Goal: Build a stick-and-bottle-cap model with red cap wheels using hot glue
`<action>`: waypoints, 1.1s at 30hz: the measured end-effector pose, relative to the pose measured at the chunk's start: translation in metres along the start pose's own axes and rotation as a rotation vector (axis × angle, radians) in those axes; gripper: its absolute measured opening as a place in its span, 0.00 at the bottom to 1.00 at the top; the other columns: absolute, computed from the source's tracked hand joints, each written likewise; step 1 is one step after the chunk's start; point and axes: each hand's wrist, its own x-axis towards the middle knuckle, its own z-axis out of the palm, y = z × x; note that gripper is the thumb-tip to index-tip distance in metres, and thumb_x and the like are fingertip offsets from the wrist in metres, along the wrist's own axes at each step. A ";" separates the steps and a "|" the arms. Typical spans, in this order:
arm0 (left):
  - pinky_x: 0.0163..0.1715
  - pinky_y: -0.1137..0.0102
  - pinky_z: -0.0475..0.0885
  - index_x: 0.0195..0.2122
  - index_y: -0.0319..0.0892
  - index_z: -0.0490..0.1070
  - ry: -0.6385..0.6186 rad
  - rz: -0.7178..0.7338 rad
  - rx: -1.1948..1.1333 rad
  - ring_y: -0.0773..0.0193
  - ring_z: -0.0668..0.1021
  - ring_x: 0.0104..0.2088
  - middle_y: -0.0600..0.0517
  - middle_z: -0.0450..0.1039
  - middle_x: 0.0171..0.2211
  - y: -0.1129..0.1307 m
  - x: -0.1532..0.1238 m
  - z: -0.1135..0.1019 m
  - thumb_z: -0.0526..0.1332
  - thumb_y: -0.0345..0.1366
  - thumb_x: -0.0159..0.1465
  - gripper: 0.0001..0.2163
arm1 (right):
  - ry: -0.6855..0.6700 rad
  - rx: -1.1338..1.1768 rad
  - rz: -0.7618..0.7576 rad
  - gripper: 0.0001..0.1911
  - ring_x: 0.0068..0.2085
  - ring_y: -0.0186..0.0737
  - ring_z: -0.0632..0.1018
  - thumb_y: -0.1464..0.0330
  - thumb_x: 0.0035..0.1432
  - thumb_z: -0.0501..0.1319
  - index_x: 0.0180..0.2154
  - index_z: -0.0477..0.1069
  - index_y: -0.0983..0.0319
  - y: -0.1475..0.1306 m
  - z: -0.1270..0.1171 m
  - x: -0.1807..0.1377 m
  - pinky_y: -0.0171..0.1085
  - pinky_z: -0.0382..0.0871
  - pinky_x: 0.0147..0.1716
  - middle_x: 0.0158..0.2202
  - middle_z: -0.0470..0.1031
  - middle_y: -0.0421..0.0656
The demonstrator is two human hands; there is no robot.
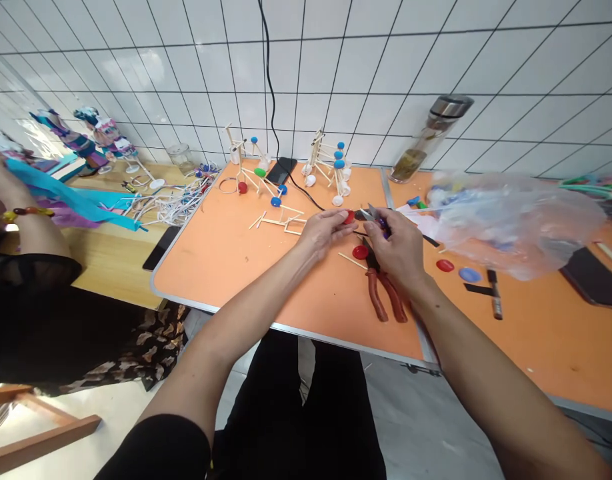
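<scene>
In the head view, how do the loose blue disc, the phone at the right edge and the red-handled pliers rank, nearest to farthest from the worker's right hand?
1. Red-handled pliers: just below the right hand in view.
2. Loose blue disc: right of that hand.
3. Phone: farther right.

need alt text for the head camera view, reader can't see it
A person's left hand holds a red disc close to a metal-tipped tool in the right hand, over an orange table. Pliers lie beside the right hand; stick models with coloured discs stand toward the tiled wall.
</scene>
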 end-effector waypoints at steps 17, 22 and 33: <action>0.68 0.63 0.80 0.39 0.36 0.81 0.140 0.107 0.070 0.61 0.92 0.48 0.46 0.88 0.35 0.015 -0.005 0.002 0.62 0.26 0.77 0.10 | -0.148 -0.234 -0.002 0.22 0.50 0.56 0.85 0.59 0.80 0.56 0.64 0.77 0.61 -0.018 -0.022 0.004 0.42 0.61 0.37 0.53 0.89 0.51; 0.68 0.62 0.81 0.42 0.36 0.81 0.139 0.111 0.066 0.59 0.92 0.49 0.45 0.89 0.36 0.016 -0.005 0.002 0.62 0.27 0.77 0.08 | -0.231 -0.291 -0.056 0.22 0.53 0.54 0.85 0.60 0.83 0.51 0.63 0.77 0.62 -0.021 -0.021 0.002 0.42 0.55 0.35 0.57 0.88 0.52; 0.65 0.67 0.82 0.35 0.37 0.82 0.120 0.107 0.085 0.71 0.87 0.32 0.50 0.86 0.32 0.012 -0.005 0.005 0.60 0.25 0.78 0.14 | -0.326 -0.416 -0.050 0.24 0.52 0.55 0.84 0.58 0.85 0.48 0.61 0.78 0.61 -0.034 -0.020 0.000 0.43 0.53 0.36 0.58 0.87 0.52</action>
